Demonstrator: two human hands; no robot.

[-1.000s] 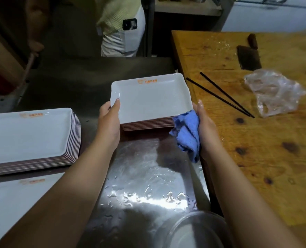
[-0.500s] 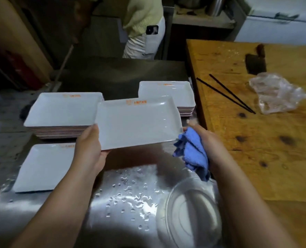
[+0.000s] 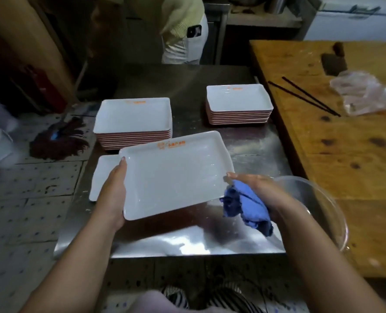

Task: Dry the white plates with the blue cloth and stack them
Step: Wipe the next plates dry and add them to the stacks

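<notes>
Head view: a white plate (image 3: 171,175), lifted off the right stack (image 3: 239,105) a moment ago, now hangs above the steel surface (image 3: 187,86), left hand (image 3: 113,195) gripping its edge, right hand (image 3: 255,190) clutching the blue cloth (image 3: 246,206) beside it, ready for wiping.

On the white plate (image 3: 176,175) I held, an orange mark stood along the far rim: a small emblem followed by a short line of orange characters, too blurred for me to make out. The left stack of plates (image 3: 133,119), near the table's far left corner, carried a like orange line on the far rim of its top plate, and so did the right stack of plates (image 3: 239,102) by the table's right edge; neither was legible to me. I could read no letters, numbers or signs anywhere else.
</notes>
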